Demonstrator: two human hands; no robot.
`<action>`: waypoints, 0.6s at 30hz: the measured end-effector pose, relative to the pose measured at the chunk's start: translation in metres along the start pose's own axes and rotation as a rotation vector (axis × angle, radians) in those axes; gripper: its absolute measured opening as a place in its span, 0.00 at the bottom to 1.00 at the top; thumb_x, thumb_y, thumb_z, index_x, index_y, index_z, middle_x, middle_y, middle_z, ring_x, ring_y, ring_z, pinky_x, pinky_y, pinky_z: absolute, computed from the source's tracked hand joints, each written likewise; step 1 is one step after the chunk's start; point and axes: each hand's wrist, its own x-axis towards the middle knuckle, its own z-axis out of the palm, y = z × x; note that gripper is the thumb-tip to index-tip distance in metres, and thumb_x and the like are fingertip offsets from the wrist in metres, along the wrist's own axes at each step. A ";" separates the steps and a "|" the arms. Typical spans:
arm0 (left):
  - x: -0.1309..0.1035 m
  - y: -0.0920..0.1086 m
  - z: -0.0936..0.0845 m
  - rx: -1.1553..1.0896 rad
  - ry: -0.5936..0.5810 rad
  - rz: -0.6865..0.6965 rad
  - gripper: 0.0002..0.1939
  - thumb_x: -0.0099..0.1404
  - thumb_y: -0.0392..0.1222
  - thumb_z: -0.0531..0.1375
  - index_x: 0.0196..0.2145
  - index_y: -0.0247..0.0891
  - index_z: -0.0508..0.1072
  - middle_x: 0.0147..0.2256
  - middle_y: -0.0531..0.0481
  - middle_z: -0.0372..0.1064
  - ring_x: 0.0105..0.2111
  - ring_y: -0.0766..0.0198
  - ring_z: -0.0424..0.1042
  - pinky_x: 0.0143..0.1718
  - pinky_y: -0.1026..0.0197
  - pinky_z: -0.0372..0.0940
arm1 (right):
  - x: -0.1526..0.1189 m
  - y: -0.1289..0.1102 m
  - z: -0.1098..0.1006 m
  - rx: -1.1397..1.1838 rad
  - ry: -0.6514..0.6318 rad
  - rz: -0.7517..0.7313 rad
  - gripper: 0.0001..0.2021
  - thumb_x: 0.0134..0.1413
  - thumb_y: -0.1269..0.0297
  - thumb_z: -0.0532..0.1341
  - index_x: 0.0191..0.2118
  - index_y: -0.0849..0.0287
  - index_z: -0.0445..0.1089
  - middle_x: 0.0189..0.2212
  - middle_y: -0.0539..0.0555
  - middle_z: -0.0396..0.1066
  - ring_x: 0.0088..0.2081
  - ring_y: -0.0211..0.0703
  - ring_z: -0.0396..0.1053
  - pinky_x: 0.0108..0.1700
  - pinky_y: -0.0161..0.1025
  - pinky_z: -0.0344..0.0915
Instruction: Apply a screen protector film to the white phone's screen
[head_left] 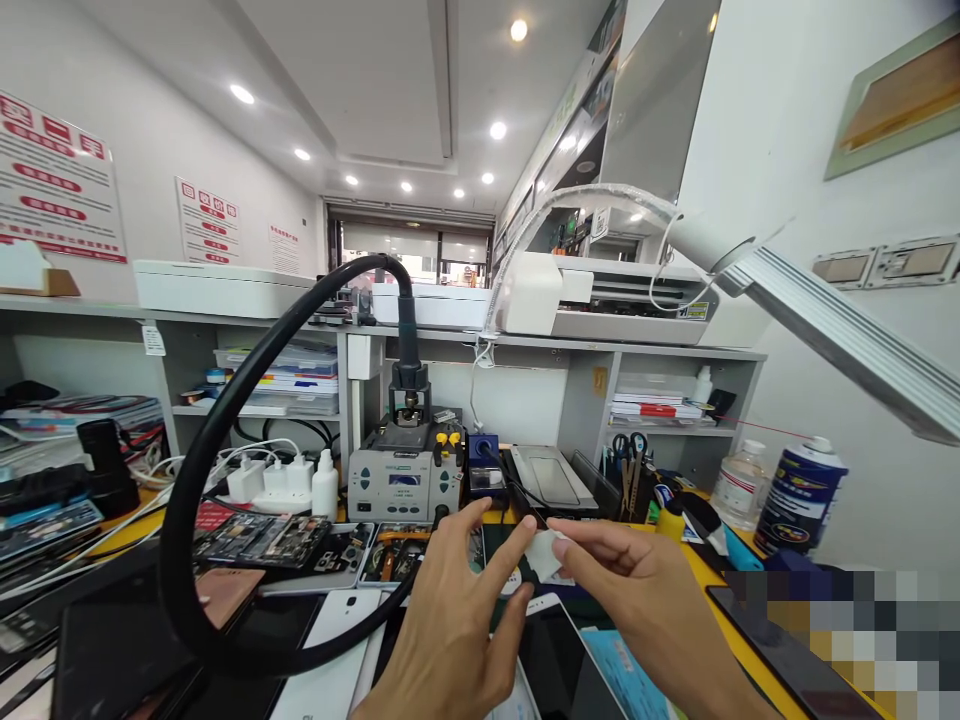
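Observation:
Between my hands is a small white square piece [543, 560], thin like paper or cloth. Its right edge is pinched by the thumb and index finger of my right hand [645, 590]. My left hand [457, 610] has its fingers apart, the index fingertip at the piece's upper left corner; whether it touches I cannot tell. Below them lies a white-framed phone with a black screen [562, 650], partly hidden by my left hand. A blue printed packet [626, 670] shows beneath my right wrist.
A thick black hose [180, 500] loops in front from the grey soldering station [401, 485]. Circuit boards [262, 540] and a white phone [330, 640] lie left. A spray can [802, 495] and clear bottle [739, 480] stand right, under a lamp [847, 330].

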 end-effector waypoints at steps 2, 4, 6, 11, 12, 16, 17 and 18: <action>-0.001 -0.001 0.001 0.003 -0.007 -0.004 0.34 0.70 0.35 0.58 0.70 0.48 0.55 0.64 0.32 0.53 0.63 0.43 0.61 0.54 0.39 0.70 | -0.001 0.000 0.000 0.006 -0.001 0.004 0.21 0.53 0.48 0.71 0.46 0.57 0.84 0.38 0.58 0.83 0.41 0.56 0.79 0.45 0.43 0.76; -0.001 -0.001 0.001 0.006 -0.021 -0.012 0.35 0.70 0.36 0.58 0.71 0.48 0.55 0.64 0.32 0.54 0.62 0.42 0.62 0.54 0.38 0.70 | -0.001 -0.001 -0.001 0.010 -0.011 0.028 0.22 0.52 0.47 0.71 0.46 0.57 0.84 0.37 0.58 0.83 0.41 0.56 0.79 0.45 0.43 0.75; 0.000 -0.001 0.001 0.006 -0.028 -0.019 0.36 0.69 0.37 0.59 0.71 0.48 0.54 0.63 0.32 0.54 0.61 0.43 0.63 0.53 0.39 0.71 | 0.001 -0.002 -0.002 0.025 -0.027 0.068 0.23 0.51 0.46 0.71 0.47 0.57 0.83 0.35 0.57 0.83 0.39 0.54 0.78 0.44 0.43 0.74; 0.000 0.002 0.000 0.034 -0.030 0.027 0.36 0.69 0.36 0.59 0.71 0.47 0.55 0.62 0.32 0.54 0.59 0.42 0.64 0.50 0.40 0.72 | 0.008 -0.003 -0.006 0.095 -0.097 0.140 0.24 0.53 0.45 0.71 0.48 0.58 0.83 0.32 0.55 0.81 0.37 0.49 0.75 0.46 0.42 0.70; 0.000 0.002 0.000 0.045 -0.028 0.046 0.36 0.69 0.35 0.59 0.71 0.47 0.55 0.62 0.31 0.54 0.59 0.42 0.63 0.50 0.39 0.72 | 0.010 -0.003 -0.007 0.104 -0.106 0.143 0.24 0.53 0.44 0.70 0.48 0.58 0.83 0.31 0.55 0.81 0.37 0.48 0.75 0.47 0.42 0.69; -0.001 0.004 0.003 0.073 -0.015 0.104 0.37 0.67 0.33 0.59 0.71 0.45 0.56 0.62 0.30 0.54 0.58 0.40 0.63 0.50 0.36 0.71 | 0.014 -0.002 -0.006 0.156 -0.137 0.157 0.24 0.53 0.44 0.71 0.48 0.59 0.82 0.34 0.55 0.81 0.39 0.48 0.74 0.49 0.42 0.68; -0.001 0.004 0.004 0.080 -0.015 0.112 0.37 0.66 0.32 0.59 0.71 0.44 0.56 0.61 0.30 0.54 0.58 0.40 0.63 0.49 0.35 0.71 | 0.014 -0.002 -0.006 0.180 -0.149 0.162 0.24 0.53 0.45 0.71 0.48 0.59 0.82 0.36 0.56 0.81 0.40 0.49 0.75 0.49 0.43 0.68; -0.001 0.005 0.005 0.087 -0.018 0.119 0.37 0.66 0.31 0.59 0.70 0.45 0.57 0.61 0.30 0.55 0.58 0.40 0.63 0.49 0.35 0.71 | 0.015 -0.003 -0.005 0.208 -0.160 0.166 0.24 0.53 0.45 0.71 0.48 0.59 0.82 0.37 0.56 0.82 0.42 0.50 0.75 0.50 0.43 0.68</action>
